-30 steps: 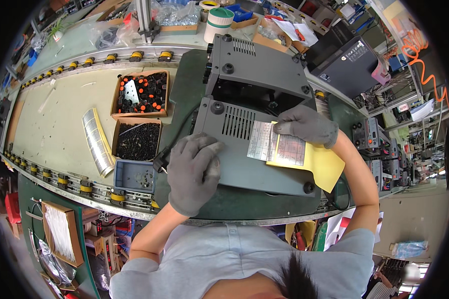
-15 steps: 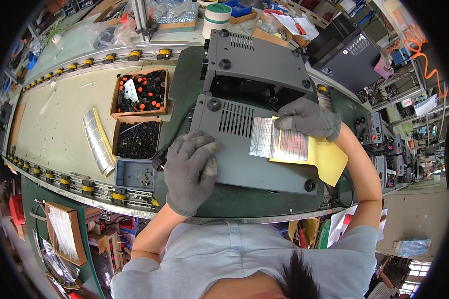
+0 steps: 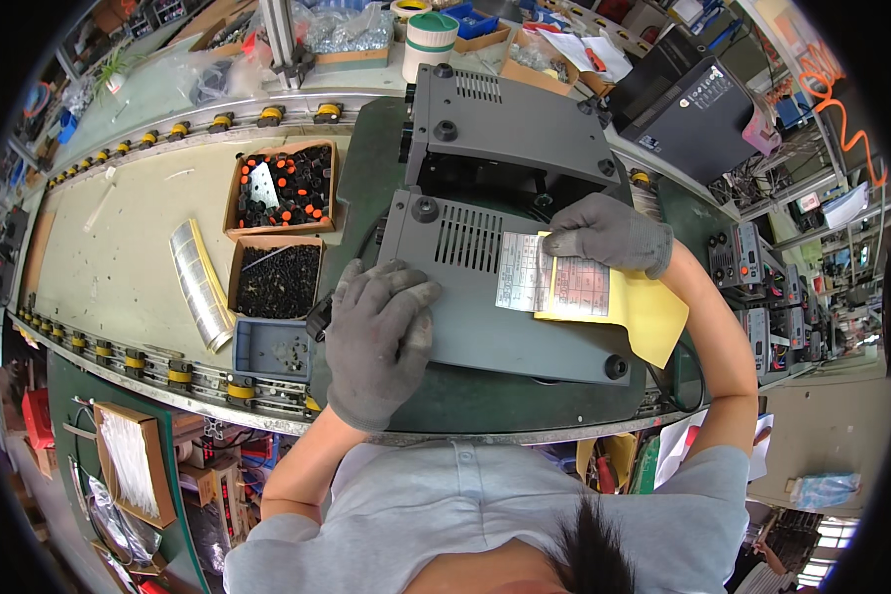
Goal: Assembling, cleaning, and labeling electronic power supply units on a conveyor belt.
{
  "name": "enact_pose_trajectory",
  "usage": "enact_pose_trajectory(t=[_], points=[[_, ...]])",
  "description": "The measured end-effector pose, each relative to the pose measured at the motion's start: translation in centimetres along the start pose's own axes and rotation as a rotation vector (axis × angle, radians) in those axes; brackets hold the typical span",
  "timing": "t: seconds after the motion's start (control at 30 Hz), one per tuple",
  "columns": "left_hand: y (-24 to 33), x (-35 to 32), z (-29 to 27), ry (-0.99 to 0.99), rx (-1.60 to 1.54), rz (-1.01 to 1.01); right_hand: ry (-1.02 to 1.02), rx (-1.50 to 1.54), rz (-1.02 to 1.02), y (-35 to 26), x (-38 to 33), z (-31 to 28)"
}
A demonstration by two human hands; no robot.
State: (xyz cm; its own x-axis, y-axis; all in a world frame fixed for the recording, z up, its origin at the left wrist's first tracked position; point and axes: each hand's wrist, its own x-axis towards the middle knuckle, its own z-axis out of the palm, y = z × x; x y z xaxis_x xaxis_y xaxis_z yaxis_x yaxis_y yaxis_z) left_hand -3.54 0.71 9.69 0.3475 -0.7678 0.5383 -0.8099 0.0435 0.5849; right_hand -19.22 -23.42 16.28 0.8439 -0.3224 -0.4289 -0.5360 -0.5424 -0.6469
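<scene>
In front of me a dark grey metal device case (image 3: 525, 346) lies with a slotted vent and round rubber feet facing up. My right hand (image 3: 602, 236), in a grey glove, pinches a silvery label sheet with yellow backing (image 3: 648, 312). Part of the sheet, a silver printed label (image 3: 521, 272), lies over the case beside the vent; whether it is stuck down I cannot tell. My gloved left hand (image 3: 378, 332) rests on the left end of the case, fingers bent over its surface, and holds nothing that I can see.
Behind stands a second grey case (image 3: 515, 124). To the left are a carton of black and orange knobs (image 3: 302, 198), a carton of black screws (image 3: 277, 292), a blue-grey tray (image 3: 277, 351) and a curled label sheet (image 3: 200, 282). A roller rail (image 3: 180, 374) edges the bench.
The view has shifted very slightly. Both hands, the case and the label sheet hold nearly the same places.
</scene>
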Motion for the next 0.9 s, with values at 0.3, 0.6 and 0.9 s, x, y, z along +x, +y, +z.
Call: enact_pose_trajectory(t=[0.3, 0.6, 0.9], points=[[2.6, 4.1, 0.7, -0.34, 0.337, 0.331, 0.027, 0.032, -0.011, -0.4, -0.3, 0.1], [4.1, 5.8, 2.5, -0.597, 0.467, 0.468, 0.169, -0.207, 0.116, -0.2, -1.6, -0.5], [6.0, 6.6, 4.9, -0.754, 0.423, 0.705, 0.523, 0.375, -0.059, 1.7, -12.3, -3.1]])
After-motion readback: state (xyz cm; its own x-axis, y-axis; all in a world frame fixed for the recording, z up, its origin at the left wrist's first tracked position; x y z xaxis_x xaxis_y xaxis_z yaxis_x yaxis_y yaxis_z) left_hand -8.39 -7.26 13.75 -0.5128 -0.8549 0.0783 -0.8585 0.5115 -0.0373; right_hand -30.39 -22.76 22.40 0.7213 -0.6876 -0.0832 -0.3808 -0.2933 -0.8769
